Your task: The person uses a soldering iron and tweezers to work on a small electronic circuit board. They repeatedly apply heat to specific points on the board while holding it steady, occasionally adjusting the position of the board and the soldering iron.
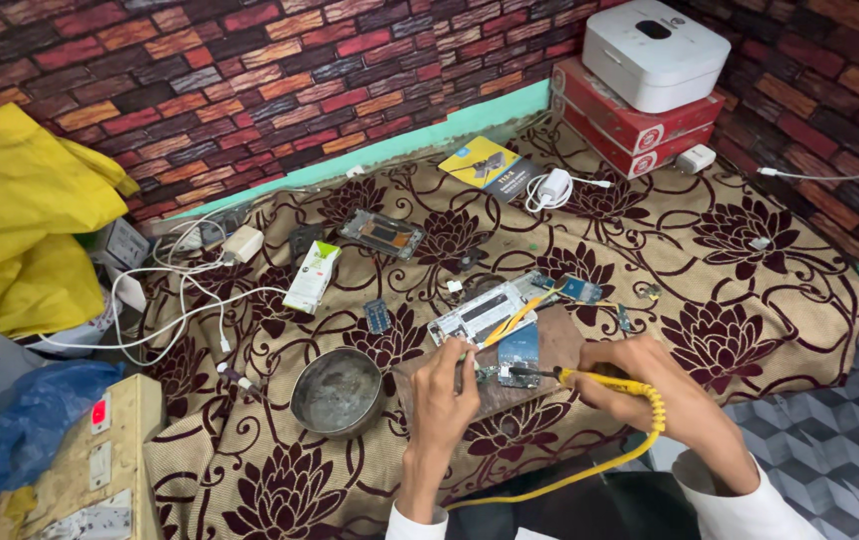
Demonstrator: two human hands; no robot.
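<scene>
My right hand (665,395) grips a yellow-handled soldering iron (605,383), its dark tip pointing left onto a small blue circuit board (519,352) that lies on a wooden block (560,335). My left hand (445,385) pinches a thin tool or wire just left of that board, fingertips close to the iron's tip. An opened phone frame (475,315) with a yellow flex strip lies just beyond the hands. A yellow cord (570,475) runs from the iron back toward me.
A round metal bowl (337,392) sits left of my left hand. On the floral cloth (750,290) lie another phone frame (382,233), a white box (312,276), chargers with white cables (190,290) and a yellow card (485,163). Red boxes under a white device (655,50) stand back right; a switchboard (90,465) is front left.
</scene>
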